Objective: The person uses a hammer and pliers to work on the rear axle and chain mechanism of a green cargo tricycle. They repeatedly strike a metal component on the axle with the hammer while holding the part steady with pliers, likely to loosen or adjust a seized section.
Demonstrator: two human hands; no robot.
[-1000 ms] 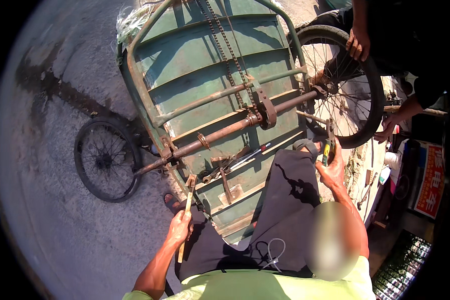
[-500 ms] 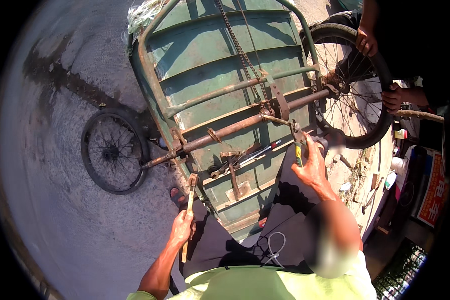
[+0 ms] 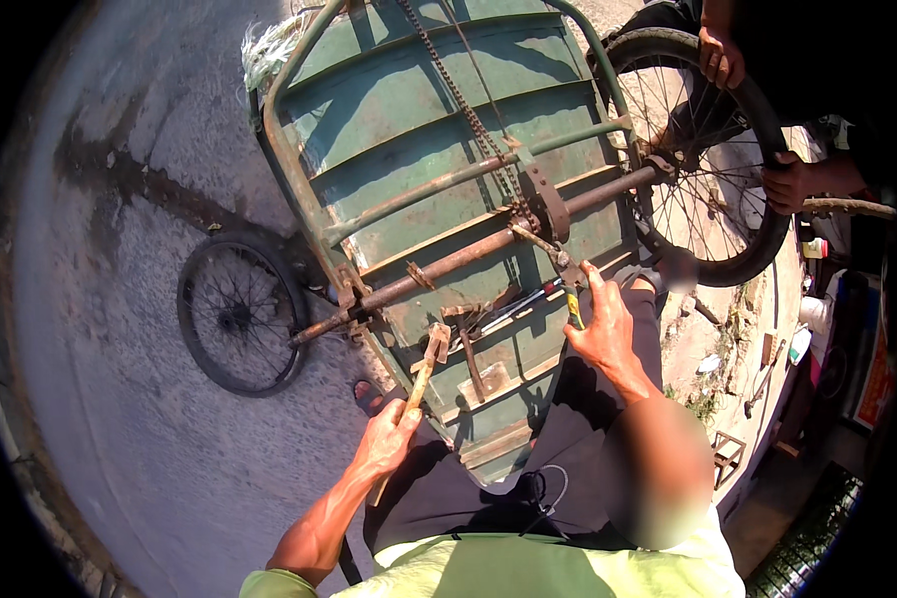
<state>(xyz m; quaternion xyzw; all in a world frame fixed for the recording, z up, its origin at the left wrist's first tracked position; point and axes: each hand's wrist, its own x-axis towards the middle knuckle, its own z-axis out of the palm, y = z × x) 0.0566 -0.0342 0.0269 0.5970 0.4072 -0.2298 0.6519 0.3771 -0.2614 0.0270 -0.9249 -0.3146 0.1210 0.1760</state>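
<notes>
My left hand [image 3: 386,439] is closed round the wooden handle of a hammer [image 3: 423,384], its head raised over the lower part of the green metal cart bed [image 3: 399,149]. In my right hand [image 3: 608,337] are pliers [image 3: 574,307] with yellow-green handles. The plier jaws meet a short rusty rod [image 3: 535,240], whose far end touches the rusty axle [image 3: 468,257] beside a drive bracket [image 3: 545,204]. A chain [image 3: 468,110] runs up from there. The hammer head is apart from the rod.
Spoked wheels sit at both axle ends, one on the left [image 3: 239,314] and one on the right [image 3: 767,130]. Another person's hands [image 3: 722,57] grip the right wheel's tire. A rusty bar [image 3: 470,364] and a red-tipped tool [image 3: 550,287] lie on the cart bed.
My left hand has brought the hammer rightward and up, its head now tilted toward the axle. My right hand keeps the pliers at the rod. The whole view has shifted slightly.
</notes>
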